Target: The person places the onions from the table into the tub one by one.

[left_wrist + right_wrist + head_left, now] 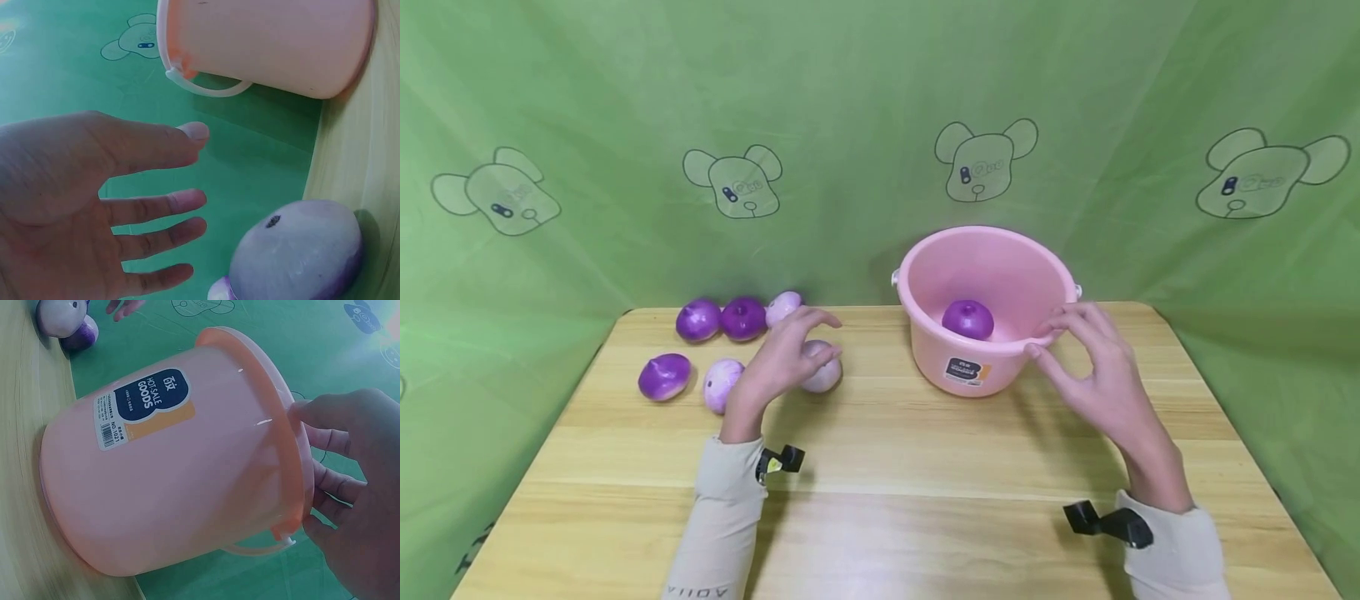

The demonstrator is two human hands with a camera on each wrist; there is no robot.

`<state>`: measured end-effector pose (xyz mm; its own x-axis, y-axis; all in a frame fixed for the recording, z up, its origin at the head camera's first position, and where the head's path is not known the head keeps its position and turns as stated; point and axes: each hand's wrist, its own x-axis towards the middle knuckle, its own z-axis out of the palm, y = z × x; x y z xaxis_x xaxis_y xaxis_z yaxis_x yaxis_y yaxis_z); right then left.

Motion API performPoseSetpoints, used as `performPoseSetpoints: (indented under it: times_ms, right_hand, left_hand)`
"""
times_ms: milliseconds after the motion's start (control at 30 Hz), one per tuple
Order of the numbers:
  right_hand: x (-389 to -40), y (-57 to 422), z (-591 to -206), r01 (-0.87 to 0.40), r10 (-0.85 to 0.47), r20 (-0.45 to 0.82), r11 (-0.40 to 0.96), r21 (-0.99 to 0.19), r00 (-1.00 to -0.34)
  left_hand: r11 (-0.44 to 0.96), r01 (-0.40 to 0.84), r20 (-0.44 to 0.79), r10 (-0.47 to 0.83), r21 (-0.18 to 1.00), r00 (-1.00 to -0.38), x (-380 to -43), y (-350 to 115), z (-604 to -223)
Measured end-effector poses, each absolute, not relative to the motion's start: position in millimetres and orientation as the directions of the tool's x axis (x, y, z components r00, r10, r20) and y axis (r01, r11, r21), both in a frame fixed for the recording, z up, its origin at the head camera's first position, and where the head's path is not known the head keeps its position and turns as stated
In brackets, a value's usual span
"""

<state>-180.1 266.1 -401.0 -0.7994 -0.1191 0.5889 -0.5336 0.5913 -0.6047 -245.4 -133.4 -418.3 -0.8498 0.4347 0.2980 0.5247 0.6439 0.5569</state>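
Over to the wood-grain desk (pixel 887 467): carrying six onions (pixel 665 377) towards the far left corner, three along the far edge, three just in front, plus a pink bucket (pixel 934 357), upright near that edge, right of middle!

A round pink plastic bucket (pixel 928 350) bears a navy, white and orange label (pixel 147 406), glossy round purple onions (pixel 665 377) contrast with round whitish-lilac onions (pixel 721 383), the yellowish wooden table (pixel 887 467) shows streaky grain, the green fabric backdrop (pixel 865 75) carries dark-outlined animal heads (pixel 745 187), and the cloth sleeves (pixel 718 517) are light beige.
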Motion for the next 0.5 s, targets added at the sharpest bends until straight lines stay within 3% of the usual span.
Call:
performPoseSetpoints:
  times_ms: [500]
  right_hand:
    - [-179.1,265.4,-401.0,-0.536,-0.119,0.589,0.586,-0.608,-0.799]
  left_hand:
    - [0.734,0.411,0.135,0.406,0.541,-0.904,-247.6,-140.4,-426.2]
